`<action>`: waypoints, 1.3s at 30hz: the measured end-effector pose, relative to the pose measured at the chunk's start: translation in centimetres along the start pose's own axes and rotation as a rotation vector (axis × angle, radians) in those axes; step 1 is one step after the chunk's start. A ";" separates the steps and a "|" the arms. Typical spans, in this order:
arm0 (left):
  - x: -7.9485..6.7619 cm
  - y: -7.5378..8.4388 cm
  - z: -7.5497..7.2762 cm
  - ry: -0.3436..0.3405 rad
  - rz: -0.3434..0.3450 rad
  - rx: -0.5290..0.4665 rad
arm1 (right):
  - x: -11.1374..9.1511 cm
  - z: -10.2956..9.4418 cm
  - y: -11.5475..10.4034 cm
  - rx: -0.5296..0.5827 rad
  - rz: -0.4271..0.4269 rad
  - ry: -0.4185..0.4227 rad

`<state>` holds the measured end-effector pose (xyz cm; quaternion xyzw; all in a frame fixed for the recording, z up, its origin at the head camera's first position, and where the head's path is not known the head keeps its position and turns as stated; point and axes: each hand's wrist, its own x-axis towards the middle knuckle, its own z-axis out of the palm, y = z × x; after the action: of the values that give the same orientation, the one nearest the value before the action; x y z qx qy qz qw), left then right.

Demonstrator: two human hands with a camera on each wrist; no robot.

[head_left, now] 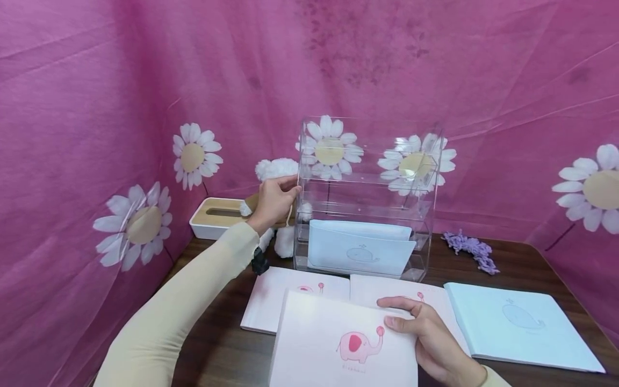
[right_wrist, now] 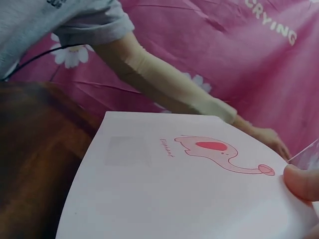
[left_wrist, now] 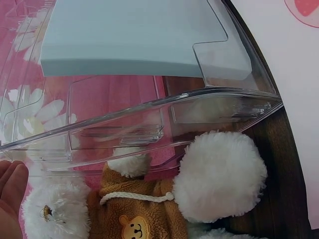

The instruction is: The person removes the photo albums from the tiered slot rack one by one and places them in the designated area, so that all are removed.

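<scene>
In the head view my right hand (head_left: 437, 338) holds a white notebook (head_left: 309, 349) with a pink elephant drawing by its upper right corner, thumb on the cover. The right wrist view shows this notebook (right_wrist: 134, 189) tilted, with the thumb (right_wrist: 301, 181) at its edge. My left hand (head_left: 275, 201) grips the left side of a clear tiered rack (head_left: 369, 209) with fingertips and thumb. Only some left fingers (left_wrist: 12, 186) show in the left wrist view, beside the rack's side panel. Light blue whale notebooks (head_left: 358, 252) stand in the rack's lowest front tier.
Two elephant notebooks (head_left: 275, 295) (head_left: 382, 290) and a blue whale notebook (head_left: 527, 328) lie before the rack. Behind the left hand sits a white plush toy (head_left: 275, 167) in brown clothing, near a tissue box (head_left: 208, 231). Purple trim (head_left: 469, 250) lies right of the rack.
</scene>
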<state>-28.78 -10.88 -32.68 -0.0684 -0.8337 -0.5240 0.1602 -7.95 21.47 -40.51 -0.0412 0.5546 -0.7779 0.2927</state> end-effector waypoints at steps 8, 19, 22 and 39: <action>0.1 -0.1 0.0 0.004 -0.005 -0.005 | -0.1 0.0 1.9 0.084 0.089 -0.028; 0.1 -0.2 -0.1 -0.005 -0.022 -0.003 | 0.0 0.6 3.4 0.030 0.115 -0.015; 0.1 -0.1 -0.1 -0.004 -0.016 0.004 | 0.0 0.7 3.6 0.020 0.116 -0.033; 0.1 0.0 0.0 -0.015 -0.015 -0.021 | 0.3 0.4 5.4 -0.743 0.069 0.190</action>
<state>-28.92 -10.94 -32.66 -0.0678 -0.8298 -0.5334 0.1493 -5.80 19.79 -45.24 -0.0532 0.8243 -0.5140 0.2313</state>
